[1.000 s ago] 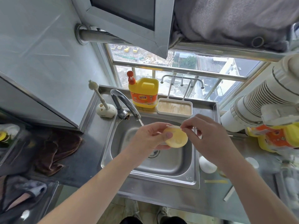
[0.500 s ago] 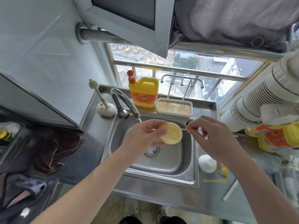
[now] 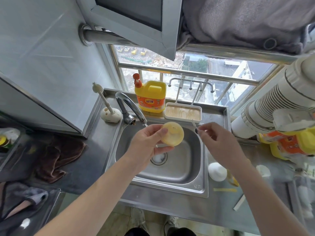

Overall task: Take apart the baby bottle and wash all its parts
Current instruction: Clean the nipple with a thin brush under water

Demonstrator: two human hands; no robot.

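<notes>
- Since the earlier frame our right hand (image 3: 219,142) has drawn away from the yellow round bottle piece (image 3: 172,133). It has taken the thin clear tube (image 3: 194,125) with it, so the two parts now sit apart over the sink (image 3: 162,186).
- Our right hand pinches that tube between thumb and fingertips, its other fingers loosely curled.
- Our left hand (image 3: 146,142) grips the yellow piece by its edge, thumb on the near face, holding it just below the tap (image 3: 131,106) spout.
- We judge the taking apart to be well along. A white dome cap (image 3: 217,172) stands on the counter (image 3: 221,210) right of the sink. A yellow part (image 3: 232,181) lies beside it, half hidden by our forearm, and a thin yellow strip (image 3: 225,190) lies nearer us.
- We cannot tell whether those parts have been washed already.
- Something white that may be suds lies at the drain (image 3: 158,157), so some rinsing may have been done. We cannot make out whether water is running.
- Washing seems mostly left to do: the tube and the yellow piece in hand, then whatever on the counter is unwashed.
- The bottle brush (image 3: 102,97) stands in its holder left of the tap, and the yellow dish soap jug (image 3: 150,96) sits behind it. Neither is in hand.
- The wooden drying tray (image 3: 183,113) by the window holds nothing that we can see.
</notes>
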